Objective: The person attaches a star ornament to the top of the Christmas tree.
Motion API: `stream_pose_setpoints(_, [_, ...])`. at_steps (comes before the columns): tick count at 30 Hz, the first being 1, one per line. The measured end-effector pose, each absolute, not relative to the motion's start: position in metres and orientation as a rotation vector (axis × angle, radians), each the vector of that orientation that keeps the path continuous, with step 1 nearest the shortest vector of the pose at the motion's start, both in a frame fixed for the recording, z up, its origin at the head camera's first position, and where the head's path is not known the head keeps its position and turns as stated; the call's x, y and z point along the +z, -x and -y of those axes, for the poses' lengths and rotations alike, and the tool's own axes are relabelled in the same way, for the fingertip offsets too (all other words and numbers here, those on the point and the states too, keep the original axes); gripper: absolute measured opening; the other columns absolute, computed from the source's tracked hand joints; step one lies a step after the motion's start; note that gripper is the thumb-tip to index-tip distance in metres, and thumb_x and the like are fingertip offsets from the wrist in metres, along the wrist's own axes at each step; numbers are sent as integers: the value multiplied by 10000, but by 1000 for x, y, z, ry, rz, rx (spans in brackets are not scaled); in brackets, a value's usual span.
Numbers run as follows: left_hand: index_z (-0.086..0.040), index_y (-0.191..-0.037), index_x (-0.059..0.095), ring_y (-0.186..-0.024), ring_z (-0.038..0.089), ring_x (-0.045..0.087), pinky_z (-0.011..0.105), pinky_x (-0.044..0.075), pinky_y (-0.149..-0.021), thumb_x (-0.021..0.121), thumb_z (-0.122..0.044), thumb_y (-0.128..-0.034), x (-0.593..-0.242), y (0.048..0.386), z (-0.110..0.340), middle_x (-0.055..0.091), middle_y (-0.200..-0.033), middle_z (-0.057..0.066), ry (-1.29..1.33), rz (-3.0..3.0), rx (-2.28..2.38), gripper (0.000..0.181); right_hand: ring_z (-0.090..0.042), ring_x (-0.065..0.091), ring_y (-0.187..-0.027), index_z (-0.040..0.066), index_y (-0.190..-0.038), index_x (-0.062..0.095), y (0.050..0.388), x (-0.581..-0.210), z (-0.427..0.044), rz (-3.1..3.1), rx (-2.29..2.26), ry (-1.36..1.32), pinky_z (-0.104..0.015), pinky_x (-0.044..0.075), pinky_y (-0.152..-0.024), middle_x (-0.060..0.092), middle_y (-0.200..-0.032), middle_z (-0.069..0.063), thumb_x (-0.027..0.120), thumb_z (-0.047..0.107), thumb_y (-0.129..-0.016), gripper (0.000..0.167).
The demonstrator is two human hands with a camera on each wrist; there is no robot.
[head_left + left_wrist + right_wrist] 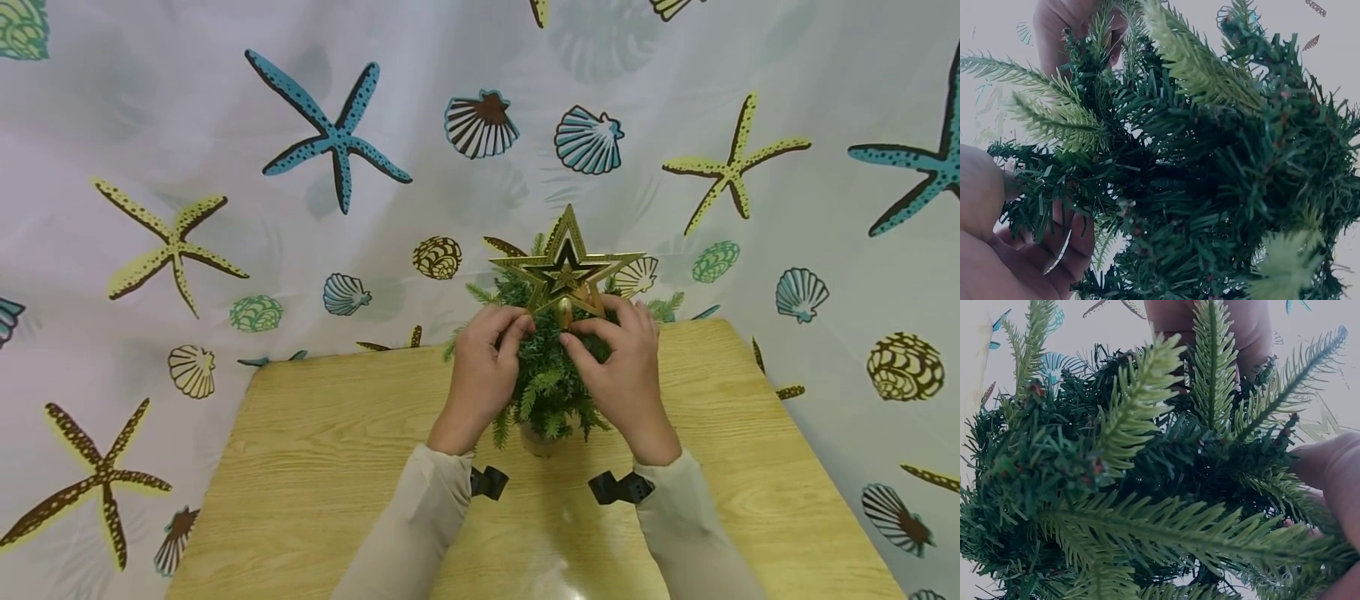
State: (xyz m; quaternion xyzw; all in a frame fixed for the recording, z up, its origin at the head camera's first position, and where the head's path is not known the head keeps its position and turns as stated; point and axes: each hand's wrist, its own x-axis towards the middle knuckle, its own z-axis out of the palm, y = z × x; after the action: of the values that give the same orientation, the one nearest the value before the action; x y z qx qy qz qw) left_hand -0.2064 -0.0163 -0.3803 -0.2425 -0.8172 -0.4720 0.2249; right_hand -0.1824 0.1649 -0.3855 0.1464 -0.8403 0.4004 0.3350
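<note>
A gold star tree topper (567, 277) stands at the top of a small artificial Christmas tree (551, 392) in the head view. My right hand (626, 367) pinches the star's gold base with thumb and forefinger, its other fingers passing behind the star. Beside the star's lower left point, my left hand (483, 367) has its thumb and forefinger close together. Its curled fingers are about a dark green branch (1041, 187) in the left wrist view. Needles hide the join between star and tree. In the right wrist view, light green sprigs (1210, 537) partly cover the right hand.
The tree's pot (542, 442) rests on a wood-grain table (337, 433). Behind the table hangs a white cloth (450, 50) printed with starfish and shells. A black wrist camera (489, 482) sits on the left wrist, and another black camera (621, 487) on the right.
</note>
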Motion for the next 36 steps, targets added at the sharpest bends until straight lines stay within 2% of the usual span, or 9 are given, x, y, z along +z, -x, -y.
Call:
stream_pose_setpoints(7, [-77, -963, 723, -744, 179, 553, 350, 480, -661, 576, -131, -1074, -377, 207, 17, 644, -916, 43, 685, 2312, -1197, 192, -448, 500, -1292, -11, -950, 779, 182, -385, -166, 2233, 1014, -389, -646, 113, -1210, 599, -1342, -239, 847, 124, -880, 167])
stream_pose_setpoints(11, [-84, -968, 723, -750, 174, 565, 348, 487, -670, 574, -131, -1075, -379, 207, 18, 641, -913, 31, 690, 2329, -1163, 189, -452, 516, -1272, -12, -941, 795, 182, -387, -166, 2224, 966, -397, -646, 141, -1206, 609, -1331, -235, 850, 119, -878, 155])
stream_pose_setpoints(16, [-77, -966, 733, -721, 170, 552, 341, 478, -649, 588, -127, -1070, -383, 208, 19, 634, -894, 35, 692, 2311, -1135, 185, -449, 539, -1249, -7, -937, 813, 181, -388, -166, 2205, 912, -399, -648, 185, -1197, 629, -1319, -228, 861, 108, -866, 144])
stream_pose_setpoints(22, [-67, -969, 748, -643, 161, 526, 322, 453, -577, 608, -142, -1063, -390, 206, 18, 629, -859, 41, 678, 2258, -1027, 184, -454, 533, -1255, -16, -962, 809, 181, -388, -167, 2201, 928, -419, -654, 172, -1197, 626, -1318, -235, 854, 108, -870, 161])
stream_pose_setpoints(36, [-54, -1044, 763, -638, 147, 512, 303, 446, -568, 591, -156, -1070, -393, 203, 19, 607, -841, 32, 682, 2308, -942, 202, -444, 572, -1163, 18, -908, 833, 179, -386, -166, 2220, 785, -405, -676, 265, -1151, 677, -1197, -217, 864, 149, -868, 141])
